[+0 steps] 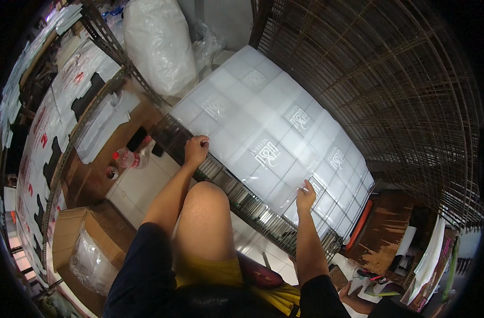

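Note:
A wide, translucent plastic sheet (pixel 236 132) with white printed marks lies over a metal wire rack (pixel 247 204) in front of me. Faint grid lines show through it. My left hand (pixel 196 150) is closed at the sheet's near left edge, its fingers curled on the plastic. Farther right, my right hand (pixel 305 197) pinches the plastic near the sheet's front edge, thumb and forefinger together. Between the two hands the plastic looks clear and slightly wrinkled.
Tall stacked wire racks (pixel 390 79) rise behind on the right. On the left stand a metal shelf (pixel 101 40) with white panels, a plastic bottle (pixel 129 158) and an open cardboard box (pixel 112 233). A large white plastic sack (pixel 160 47) stands at the back.

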Tool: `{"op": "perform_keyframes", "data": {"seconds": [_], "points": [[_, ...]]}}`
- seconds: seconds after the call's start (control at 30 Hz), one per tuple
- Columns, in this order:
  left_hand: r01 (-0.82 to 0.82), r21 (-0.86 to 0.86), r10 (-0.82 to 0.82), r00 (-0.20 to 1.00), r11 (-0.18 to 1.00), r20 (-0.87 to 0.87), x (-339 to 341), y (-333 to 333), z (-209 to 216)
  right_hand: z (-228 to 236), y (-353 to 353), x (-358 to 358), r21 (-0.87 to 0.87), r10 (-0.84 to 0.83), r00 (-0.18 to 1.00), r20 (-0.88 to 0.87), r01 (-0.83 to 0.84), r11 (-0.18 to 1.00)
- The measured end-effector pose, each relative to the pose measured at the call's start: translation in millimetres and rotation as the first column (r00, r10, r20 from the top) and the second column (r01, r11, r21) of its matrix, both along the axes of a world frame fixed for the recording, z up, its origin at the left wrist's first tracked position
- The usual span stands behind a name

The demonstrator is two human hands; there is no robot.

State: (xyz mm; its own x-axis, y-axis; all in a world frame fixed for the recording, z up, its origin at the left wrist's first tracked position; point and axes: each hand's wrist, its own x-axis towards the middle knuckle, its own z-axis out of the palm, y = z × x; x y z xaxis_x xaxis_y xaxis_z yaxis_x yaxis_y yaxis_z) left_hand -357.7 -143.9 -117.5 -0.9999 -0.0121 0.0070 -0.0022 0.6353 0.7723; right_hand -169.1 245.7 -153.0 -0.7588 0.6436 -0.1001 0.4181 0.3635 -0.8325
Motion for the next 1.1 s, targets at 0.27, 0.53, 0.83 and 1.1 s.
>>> {"op": "perform_keyframes", "data": {"seconds": [0.27,0.53,0.83,1.1], "points": [[-0.031,-0.04,0.031,1.0,0.999,-0.005,-4.2,2.0,-5.8,5.8,-5.4,-5.7,0.023,-0.031,0.999,0.032,0.03,0.999],[-0.021,-0.087,0.021,1.0,0.996,-0.001,-7.5,3.0,-9.6,4.3,-5.6,-9.3,0.101,-0.066,0.998,0.002,0.065,0.993],[-0.01,-0.105,0.01,1.0,0.994,-0.005,-5.7,-1.3,-14.6,0.9,-4.8,-11.5,0.078,-0.105,0.994,0.036,0.102,0.992],[0.032,-0.119,-0.034,0.999,0.992,-0.02,-9.3,3.0,-10.0,-14.4,3.4,-6.8,0.163,-0.085,0.996,-0.002,0.084,0.983]]}}
